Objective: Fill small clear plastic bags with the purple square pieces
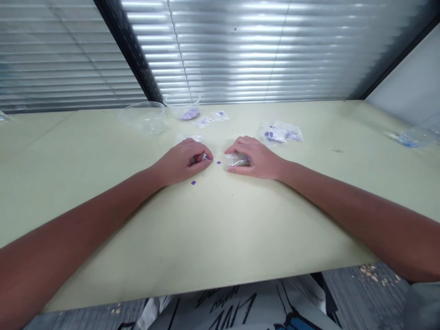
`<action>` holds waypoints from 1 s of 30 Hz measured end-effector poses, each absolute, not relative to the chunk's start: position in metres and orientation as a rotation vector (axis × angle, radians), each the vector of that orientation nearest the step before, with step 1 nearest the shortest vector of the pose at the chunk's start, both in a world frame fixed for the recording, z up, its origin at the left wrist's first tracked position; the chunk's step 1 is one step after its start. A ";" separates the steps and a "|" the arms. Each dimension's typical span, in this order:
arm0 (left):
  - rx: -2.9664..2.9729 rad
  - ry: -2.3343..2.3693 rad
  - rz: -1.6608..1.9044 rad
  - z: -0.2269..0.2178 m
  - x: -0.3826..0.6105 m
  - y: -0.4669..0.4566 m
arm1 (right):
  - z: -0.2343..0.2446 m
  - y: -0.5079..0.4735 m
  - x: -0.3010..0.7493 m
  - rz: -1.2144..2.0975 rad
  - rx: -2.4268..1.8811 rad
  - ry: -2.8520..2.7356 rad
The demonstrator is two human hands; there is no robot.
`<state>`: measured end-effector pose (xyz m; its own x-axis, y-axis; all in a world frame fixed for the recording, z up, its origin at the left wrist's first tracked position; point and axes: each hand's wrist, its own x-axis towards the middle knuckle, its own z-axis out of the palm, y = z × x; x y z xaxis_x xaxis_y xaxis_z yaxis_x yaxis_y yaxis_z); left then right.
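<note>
My left hand (188,160) rests on the table with thumb and forefinger pinched together. A trace of pale and purple shows by the fingertips, but what they hold is too small to make out. Facing it, my right hand (252,158) grips a small clear plastic bag (236,159) between thumb and fingers, its open side hard to see. One small purple square (218,162) lies on the table between the two hands. Nearer to me, below my left hand, is another purple square (193,183). Behind my left hand, a clear bag (189,138) lies partly hidden.
Toward the back stand a clear round bowl (142,120) and a second clear bowl (182,98) with purple pieces inside. Small bags with purple bits (211,119) lie beside them. A pile of filled bags (282,133) sits behind my right hand. Clear plastic (419,136) is at far right.
</note>
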<state>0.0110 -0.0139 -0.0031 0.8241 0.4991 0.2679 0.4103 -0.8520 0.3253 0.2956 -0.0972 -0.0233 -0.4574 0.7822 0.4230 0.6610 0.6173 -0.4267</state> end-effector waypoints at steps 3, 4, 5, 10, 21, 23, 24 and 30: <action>2.747 0.704 0.509 -0.003 0.011 -0.014 | -0.023 -0.097 0.295 0.269 -1.126 -2.255; 2.748 0.700 0.510 -0.003 0.011 -0.014 | -0.023 -0.098 0.295 0.272 -1.127 -2.254; 2.750 0.698 0.508 -0.003 0.011 -0.014 | -0.023 -0.098 0.295 0.275 -1.129 -2.252; 2.743 0.706 0.480 -0.005 0.009 -0.012 | -0.023 -0.098 0.294 0.283 -1.151 -2.242; 2.749 0.684 0.510 -0.007 0.007 -0.011 | -0.024 -0.098 0.292 0.285 -1.153 -2.237; 2.747 0.689 0.510 -0.006 0.007 -0.011 | -0.023 -0.099 0.291 0.290 -1.159 -2.233; 2.746 0.690 0.509 -0.006 0.006 -0.012 | -0.022 -0.099 0.291 0.291 -1.164 -2.232; 2.744 0.679 0.512 -0.006 0.006 -0.011 | -0.022 -0.099 0.291 0.284 -1.166 -2.235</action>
